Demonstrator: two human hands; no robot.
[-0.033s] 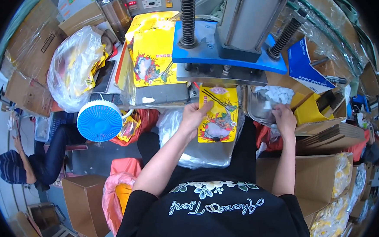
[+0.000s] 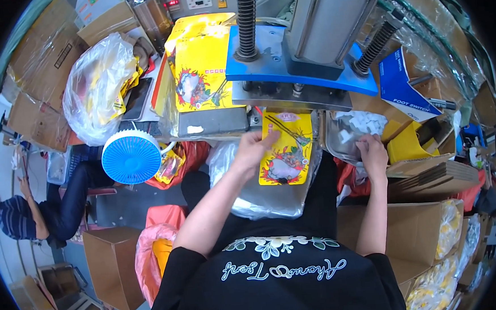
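Observation:
My left hand [image 2: 253,153] pinches the left edge of a yellow printed pouch [image 2: 285,167], thumb on its front face. The pouch lies upright over a plastic-covered pad [image 2: 262,201] on my lap, its upper end close to the press. At the right, my right hand [image 2: 373,154] reaches over the near edge of a clear tray [image 2: 332,141] of small white pieces [image 2: 365,123]. Its fingers are drawn together; whether a piece is between them is hidden. A blue press [image 2: 288,67] with coil springs stands just beyond the pouch.
A stack of yellow pouches [image 2: 205,58] rests left of the press. A blue fan [image 2: 132,157] stands near my left forearm. Open cardboard boxes [image 2: 403,231] flank me, and flattened cardboard [image 2: 431,182] lies at the right. Another person [image 2: 19,217] sits at the far left.

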